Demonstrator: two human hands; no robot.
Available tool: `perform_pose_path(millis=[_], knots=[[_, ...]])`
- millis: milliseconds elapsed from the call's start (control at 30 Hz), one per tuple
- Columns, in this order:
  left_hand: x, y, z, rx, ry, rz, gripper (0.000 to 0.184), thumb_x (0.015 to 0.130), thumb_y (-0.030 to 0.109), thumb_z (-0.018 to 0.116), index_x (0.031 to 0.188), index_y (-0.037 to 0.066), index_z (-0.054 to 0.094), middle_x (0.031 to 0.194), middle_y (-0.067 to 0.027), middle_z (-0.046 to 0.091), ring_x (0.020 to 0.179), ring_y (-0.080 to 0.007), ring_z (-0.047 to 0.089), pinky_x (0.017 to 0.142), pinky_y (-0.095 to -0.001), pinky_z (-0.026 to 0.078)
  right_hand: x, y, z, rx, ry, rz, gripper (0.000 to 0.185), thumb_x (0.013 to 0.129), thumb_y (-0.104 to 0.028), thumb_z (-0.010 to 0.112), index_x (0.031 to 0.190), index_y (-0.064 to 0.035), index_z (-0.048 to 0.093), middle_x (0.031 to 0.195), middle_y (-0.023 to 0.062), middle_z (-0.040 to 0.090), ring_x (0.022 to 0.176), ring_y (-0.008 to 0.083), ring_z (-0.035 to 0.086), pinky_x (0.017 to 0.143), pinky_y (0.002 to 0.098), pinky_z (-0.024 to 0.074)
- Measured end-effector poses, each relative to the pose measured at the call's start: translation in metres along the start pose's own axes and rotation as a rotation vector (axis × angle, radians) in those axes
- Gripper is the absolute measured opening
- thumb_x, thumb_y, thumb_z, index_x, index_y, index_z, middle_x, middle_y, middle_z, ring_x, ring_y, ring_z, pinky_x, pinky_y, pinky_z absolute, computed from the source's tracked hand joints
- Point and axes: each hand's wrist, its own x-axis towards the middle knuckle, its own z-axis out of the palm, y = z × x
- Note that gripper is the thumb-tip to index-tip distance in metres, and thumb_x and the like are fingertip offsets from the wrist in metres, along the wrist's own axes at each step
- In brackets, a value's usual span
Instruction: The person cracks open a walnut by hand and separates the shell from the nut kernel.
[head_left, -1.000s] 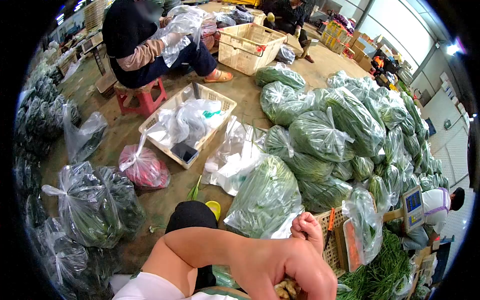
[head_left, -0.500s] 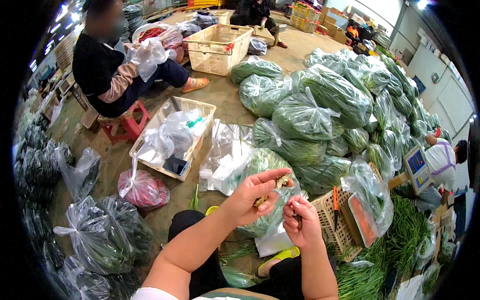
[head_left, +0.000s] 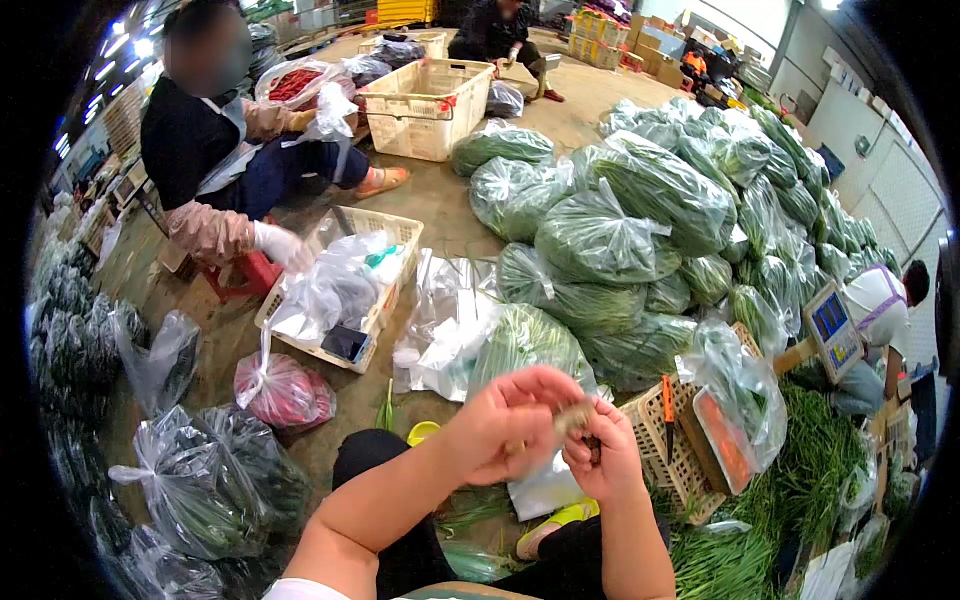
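Observation:
My left hand (head_left: pixel 508 425) is curled, its fingers blurred by motion, around a small crumpled tan piece (head_left: pixel 572 418) whose kind I cannot make out. Close against it, my right hand (head_left: pixel 606 455) is closed on a small dark brown piece (head_left: pixel 592 446), mostly covered by the fingers. Both hands meet above my lap. Beneath and beyond them lies a clear bag of long green stalks (head_left: pixel 530 345). An orange-handled knife (head_left: pixel 668 400) stands at the crate (head_left: pixel 650 440) to the right of my right hand.
Bagged greens (head_left: pixel 620 235) form a large pile ahead. A digital scale display (head_left: pixel 835 325) and loose green stalks (head_left: pixel 790 490) are at right. At left, a seated person (head_left: pixel 195 130) reaches into a low crate (head_left: pixel 400 230) with plastic bags and a phone (head_left: pixel 345 343).
My hands have come together, the left moving down and inward to meet the right. The seated person has lowered one hand to the low crate.

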Motion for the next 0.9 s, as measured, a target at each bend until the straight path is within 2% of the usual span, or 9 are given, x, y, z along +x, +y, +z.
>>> perform_pose_path(millis=[33,100,167,233,367,500,633,733,900], knots=[[-0.004,0.005,0.015,0.037,-0.096,-0.025,0.026,0.077,0.021,0.060,0.093,0.004,0.050,0.090,-0.0154,0.055,0.050,-0.0116,0.047,0.045,-0.0202,0.039,0.000,0.000,0.001,-0.021,0.052,0.008,0.006,0.080,-0.010,0.050,0.077,-0.0047,0.049,0.063,0.0045,0.049,0.041,0.0089,0.040,0.034,0.0184,0.0301],[-0.004,0.011,0.041,0.296,-0.318,0.111,0.027,0.071,0.021,0.067,0.084,0.004,0.051,0.087,-0.0154,0.054,0.067,-0.0177,0.052,0.060,-0.0272,0.042,0.005,0.002,-0.003,-0.121,0.055,-0.040,0.005,0.079,-0.008,0.050,0.078,-0.0038,0.049,0.064,0.0050,0.049,0.041,0.0092,0.040,0.034,0.0186,0.0296],[-0.008,0.022,0.071,0.309,-0.495,0.126,0.024,0.071,0.020,0.067,0.079,0.004,0.052,0.084,-0.0137,0.054,0.079,-0.0225,0.051,0.070,-0.0318,0.040,0.006,0.002,-0.006,-0.117,0.008,-0.029,0.005,0.079,-0.007,0.050,0.077,-0.0029,0.049,0.063,0.0055,0.048,0.041,0.0091,0.040,0.034,0.0188,0.0290],[-0.007,0.023,0.075,0.338,-0.718,0.092,0.019,0.072,0.014,0.066,0.080,0.003,0.052,0.085,-0.0162,0.055,0.078,-0.0277,0.053,0.069,-0.0339,0.043,0.001,-0.001,0.001,-0.026,-0.004,0.017,0.005,0.080,-0.007,0.049,0.078,-0.0026,0.048,0.063,0.0061,0.047,0.042,0.0095,0.040,0.034,0.0189,0.0290],[-0.015,0.003,0.093,0.127,-0.740,0.279,0.030,0.071,0.017,0.068,0.087,-0.005,0.057,0.083,-0.0129,0.055,0.069,-0.0204,0.052,0.063,-0.0281,0.042,0.002,0.003,-0.006,0.003,-0.014,0.002,0.004,0.080,-0.007,0.049,0.079,-0.0030,0.049,0.064,0.0067,0.047,0.041,0.0095,0.039,0.033,0.0187,0.0295],[-0.013,0.004,0.088,0.133,-0.756,0.480,0.029,0.072,0.017,0.066,0.087,-0.006,0.058,0.084,-0.0156,0.055,0.070,-0.0215,0.054,0.059,-0.0275,0.042,0.004,0.006,-0.009,-0.003,-0.010,0.006,0.003,0.080,-0.006,0.049,0.079,-0.0032,0.049,0.064,0.0070,0.046,0.042,0.0095,0.039,0.032,0.0181,0.0298],[-0.010,0.015,0.091,0.138,-0.799,0.504,0.025,0.074,0.011,0.063,0.090,-0.008,0.059,0.084,-0.0187,0.055,0.067,-0.0231,0.055,0.057,-0.0259,0.043,0.006,0.005,-0.006,-0.017,0.009,0.021,0.004,0.080,-0.007,0.049,0.079,-0.0029,0.049,0.064,0.0060,0.048,0.042,0.0091,0.040,0.034,0.0189,0.0293],[-0.013,0.017,0.090,0.167,-0.742,0.494,0.023,0.075,0.009,0.062,0.089,-0.009,0.059,0.083,-0.0187,0.056,0.066,-0.0230,0.055,0.057,-0.0262,0.044,0.007,0.006,-0.004,-0.028,0.026,0.017,0.004,0.080,-0.006,0.048,0.078,-0.0031,0.050,0.064,0.0071,0.047,0.042,0.0088,0.038,0.032,0.0175,0.0293],[-0.013,0.021,0.086,0.238,-0.778,0.690,0.020,0.074,0.006,0.063,0.087,-0.009,0.060,0.081,-0.0185,0.057,0.065,-0.0223,0.056,0.055,-0.0256,0.044,0.008,0.009,-0.003,-0.044,0.043,0.034,0.003,0.080,-0.006,0.048,0.078,-0.0034,0.049,0.064,0.0068,0.046,0.042,0.0085,0.037,0.032,0.0178,0.0288]])
